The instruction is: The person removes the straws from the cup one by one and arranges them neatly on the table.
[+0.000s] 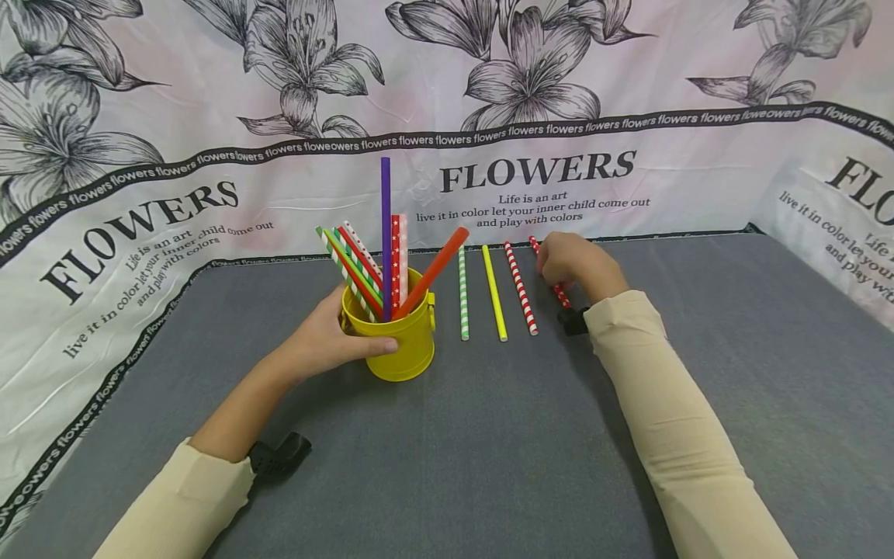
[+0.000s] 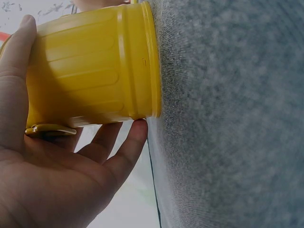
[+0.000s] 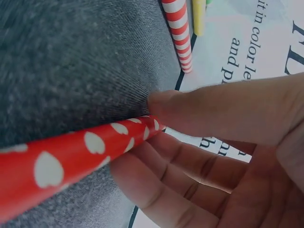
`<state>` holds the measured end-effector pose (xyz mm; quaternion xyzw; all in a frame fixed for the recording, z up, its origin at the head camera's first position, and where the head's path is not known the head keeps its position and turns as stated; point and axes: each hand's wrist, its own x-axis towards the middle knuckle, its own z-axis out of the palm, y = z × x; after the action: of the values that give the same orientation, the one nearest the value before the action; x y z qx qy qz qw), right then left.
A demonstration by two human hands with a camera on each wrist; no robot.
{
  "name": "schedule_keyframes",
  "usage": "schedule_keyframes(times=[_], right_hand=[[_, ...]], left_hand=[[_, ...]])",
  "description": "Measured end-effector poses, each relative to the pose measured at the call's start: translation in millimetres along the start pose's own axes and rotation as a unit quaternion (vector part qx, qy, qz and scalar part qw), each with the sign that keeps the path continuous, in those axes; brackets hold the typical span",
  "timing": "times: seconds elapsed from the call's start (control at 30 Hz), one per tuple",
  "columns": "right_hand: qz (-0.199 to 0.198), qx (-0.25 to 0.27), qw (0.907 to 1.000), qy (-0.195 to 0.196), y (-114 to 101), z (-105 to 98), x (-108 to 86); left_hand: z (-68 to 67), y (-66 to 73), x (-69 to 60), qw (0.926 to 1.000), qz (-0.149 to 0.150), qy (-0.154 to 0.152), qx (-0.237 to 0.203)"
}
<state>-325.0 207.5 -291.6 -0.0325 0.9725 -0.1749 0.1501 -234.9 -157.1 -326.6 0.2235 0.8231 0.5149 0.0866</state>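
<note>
My left hand point(image 1: 327, 341) grips a small yellow bucket point(image 1: 408, 353), thumb across its front and fingers round its far side. In the left wrist view the bucket point(image 2: 90, 66) stands on the cloth. Several straws lean in it, among them a purple straw point(image 1: 386, 225) and an orange straw point(image 1: 438, 265). To the right, my right hand point(image 1: 578, 265) pinches a red straw with white hearts point(image 3: 95, 142) between thumb and fingers, low at the table's surface. Left of that hand lie a red-and-white striped straw point(image 1: 521, 291), a yellow straw point(image 1: 494, 295) and a green-and-white striped straw point(image 1: 463, 295).
Grey cloth point(image 1: 447, 466) covers the table. Behind and at both sides rises a white sheet point(image 1: 335, 186) printed with flowers and lettering, meeting the table just beyond the straws. Black wrist mounts point(image 1: 281, 456) are worn on both arms.
</note>
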Motion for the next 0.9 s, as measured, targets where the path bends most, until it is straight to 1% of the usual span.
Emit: schedule_keyframes(times=[0.13, 0.23, 0.5, 0.6, 0.67, 0.73, 0.8, 0.9], right_hand=[[0.010, 0.004, 0.9999, -0.008, 1, -3, -1.8], [0.004, 0.004, 1.0000, -0.003, 1, -6, -4.0], [-0.030, -0.009, 0.9982, 0.051, -5, -12, -9.3], [-0.042, -0.007, 0.9972, 0.062, -10, -13, -11.5], [-0.050, -0.015, 0.9962, 0.070, -13, -14, -12.5], [-0.064, -0.014, 0.9945, 0.081, -18, -15, -12.7], [-0.087, -0.005, 0.9918, 0.093, -23, -15, -13.1], [-0.137, 0.027, 0.9840, 0.111, -35, -14, -14.3]], left_hand=[[0.1, -0.1, 0.2, 1.0000, 0.000, -0.001, 0.001], [0.1, -0.4, 0.4, 1.0000, 0.002, -0.002, -0.001], [-0.4, 0.5, 0.5, 1.0000, 0.001, -0.003, -0.003], [-0.6, 0.3, 0.8, 1.0000, 0.002, -0.003, -0.002], [-0.7, 0.0, 1.0, 1.0000, 0.003, -0.003, 0.000], [-0.8, -0.2, 1.1, 1.0000, 0.004, -0.003, 0.001], [-0.7, -0.4, 1.1, 1.0000, 0.004, -0.003, 0.001], [-0.6, -0.5, 0.9, 1.0000, 0.004, -0.003, 0.001]])
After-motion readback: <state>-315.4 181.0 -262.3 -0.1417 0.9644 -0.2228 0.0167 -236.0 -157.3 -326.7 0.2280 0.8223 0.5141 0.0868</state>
